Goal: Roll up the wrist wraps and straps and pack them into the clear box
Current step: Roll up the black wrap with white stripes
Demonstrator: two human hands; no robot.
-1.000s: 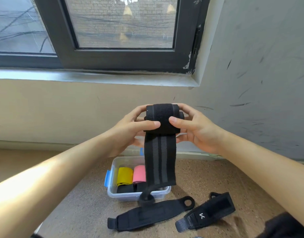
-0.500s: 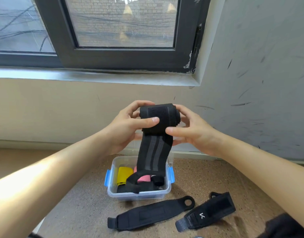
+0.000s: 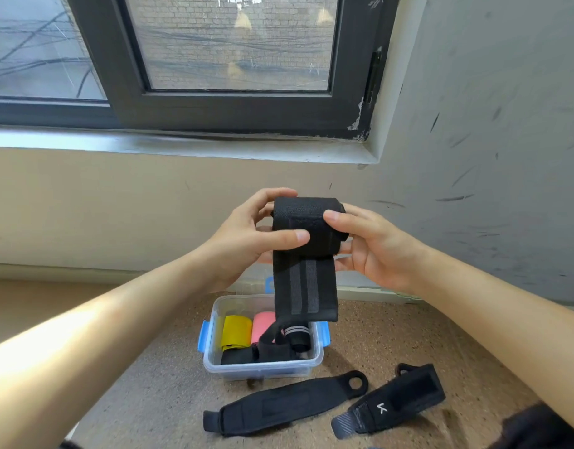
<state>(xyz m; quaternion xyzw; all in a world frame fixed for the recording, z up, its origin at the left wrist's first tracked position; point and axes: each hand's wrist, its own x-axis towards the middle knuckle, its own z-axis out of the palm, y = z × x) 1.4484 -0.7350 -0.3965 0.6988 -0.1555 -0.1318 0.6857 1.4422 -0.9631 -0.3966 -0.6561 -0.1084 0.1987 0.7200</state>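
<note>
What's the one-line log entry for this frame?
black wrist wrap: partly rolled, tail hangs over clear box | left hand: grips roll | right hand: grips roll | floor: long strap, K-marked strap, both unrolled

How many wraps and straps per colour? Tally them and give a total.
Yellow: 1, yellow roll in the clear box.
Pink: 1, pink roll beside it.
Black: 5: black wrap in left hand and right hand, long strap and short strap on the floor, plain roll and white-striped roll in the box.
Total: 7.

Black wrist wrap [image 3: 306, 254], grey stripes
</note>
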